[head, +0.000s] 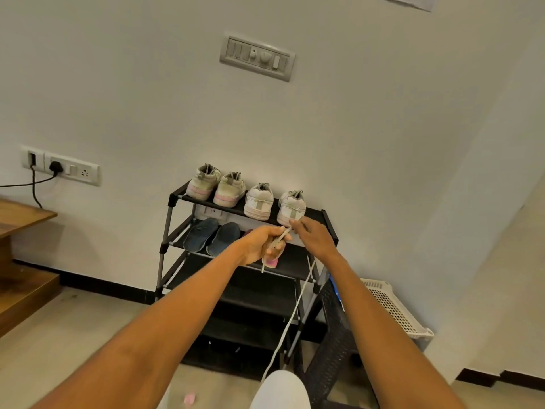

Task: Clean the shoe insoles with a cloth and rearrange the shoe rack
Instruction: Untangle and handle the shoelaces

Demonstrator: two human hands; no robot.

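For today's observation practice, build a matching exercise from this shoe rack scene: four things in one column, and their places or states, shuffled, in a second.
Column 1
1. White sneakers
2. Blue slippers
3. White lace
4. White basket

Column 2
A. On the floor, right of the shoe rack
B. Second shelf from the top, left side
C. Top shelf, right side
D. Hanging down from the hands

Pairs: 1-C, 2-B, 3-D, 4-A
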